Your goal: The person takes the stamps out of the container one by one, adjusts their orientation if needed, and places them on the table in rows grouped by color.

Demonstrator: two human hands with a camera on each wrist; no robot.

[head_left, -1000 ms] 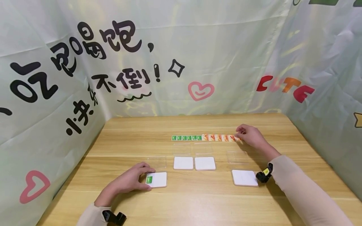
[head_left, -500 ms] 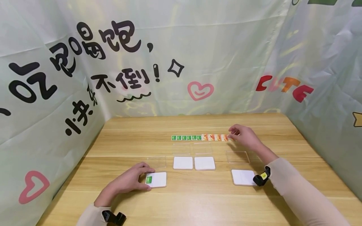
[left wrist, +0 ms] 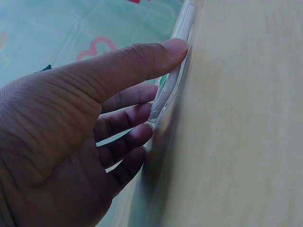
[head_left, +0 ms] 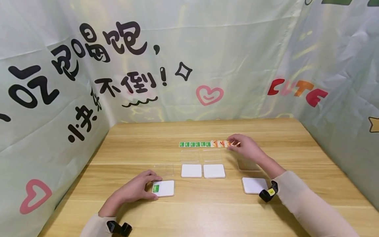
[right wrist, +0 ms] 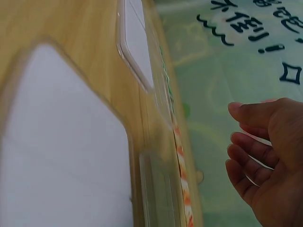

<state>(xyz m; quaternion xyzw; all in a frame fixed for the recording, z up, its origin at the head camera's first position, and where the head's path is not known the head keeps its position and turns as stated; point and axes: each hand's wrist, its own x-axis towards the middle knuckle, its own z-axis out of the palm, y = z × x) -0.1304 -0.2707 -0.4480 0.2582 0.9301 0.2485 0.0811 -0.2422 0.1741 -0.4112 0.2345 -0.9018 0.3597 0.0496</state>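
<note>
At the lower left of the head view my left hand grips the left end of a flat clear case with a white face, thumb on the near edge and fingers on the far one. A small green card lies at the case's left end. My right hand hovers with loosely curled fingers over the right part of a row of small orange cards, hiding some of them. Green cards continue that row to the left. The right wrist view shows nothing between the right hand's fingers.
Two white-faced cases, one left and one right, stand side by side mid-table. Another white-faced case sits below the right forearm. Transparent lids lie behind the cases. Printed fabric walls border the wooden table.
My right hand has moved left along the row, from its right end to above the middle orange cards. The left hand stays on its case.
</note>
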